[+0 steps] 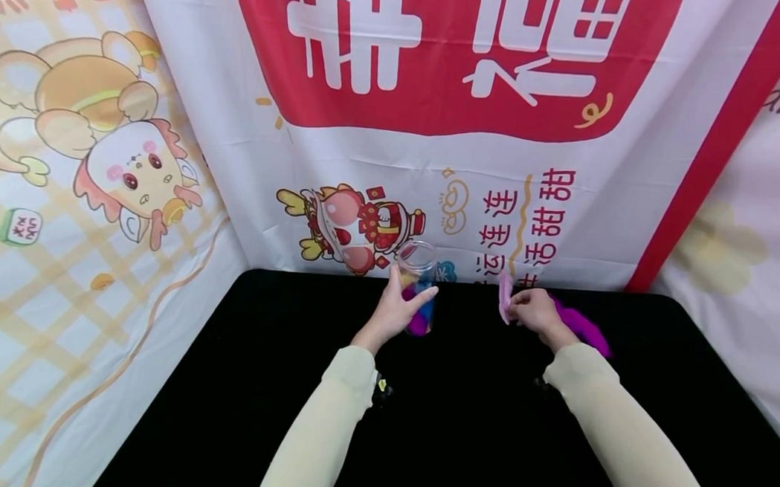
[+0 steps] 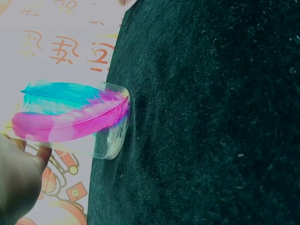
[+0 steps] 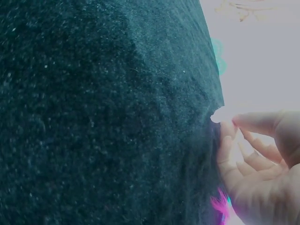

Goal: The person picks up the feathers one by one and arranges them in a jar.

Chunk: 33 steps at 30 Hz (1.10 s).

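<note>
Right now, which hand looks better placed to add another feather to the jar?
The right, I'd judge: the right hand pinches a pale pink feather, while the left hand is occupied gripping the clear jar.

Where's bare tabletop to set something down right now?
Bare black tabletop lies between the cream sleeves, and from the left sleeve to the left edge. The far side is crowded: left hand gripping the clear jar of feathers, right hand pinching a pale pink feather, magenta feathers beside it.

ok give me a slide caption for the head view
Left hand holds a clear jar of feathers; right hand pinches a pale pink feather at a black table.
</note>
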Motion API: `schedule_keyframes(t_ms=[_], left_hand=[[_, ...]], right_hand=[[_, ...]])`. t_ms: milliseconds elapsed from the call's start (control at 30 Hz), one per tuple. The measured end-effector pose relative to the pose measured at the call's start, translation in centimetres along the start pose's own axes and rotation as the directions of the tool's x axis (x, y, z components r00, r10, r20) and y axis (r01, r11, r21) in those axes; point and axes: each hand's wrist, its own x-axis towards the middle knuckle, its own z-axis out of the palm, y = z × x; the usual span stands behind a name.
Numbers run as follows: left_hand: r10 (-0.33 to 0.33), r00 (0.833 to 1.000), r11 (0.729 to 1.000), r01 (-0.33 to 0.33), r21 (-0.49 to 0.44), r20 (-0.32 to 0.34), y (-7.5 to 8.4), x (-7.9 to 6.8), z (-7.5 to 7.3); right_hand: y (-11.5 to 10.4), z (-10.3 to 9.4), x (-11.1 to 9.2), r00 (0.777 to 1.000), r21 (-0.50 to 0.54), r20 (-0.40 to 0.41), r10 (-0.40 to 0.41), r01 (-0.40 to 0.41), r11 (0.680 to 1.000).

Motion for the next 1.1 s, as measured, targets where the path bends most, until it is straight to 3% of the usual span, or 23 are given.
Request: schedule_keyframes(t_ms=[500,1100], left_hand=[[-0.009,1.000,1.000,0.009,0.007,-0.001,-0.1,-0.1,0.0],[-0.016,1.000,1.000,0.016,0.011,0.006,0.0,-0.1,-0.1]], right_hand=[[-0.7,-0.9,-0.4,1.000,0.069,-0.022,-0.002,0.003,0.998],[-3.1,-1.4,-1.3,0.999,0.190,0.026,-0.033,0.027,0.981]])
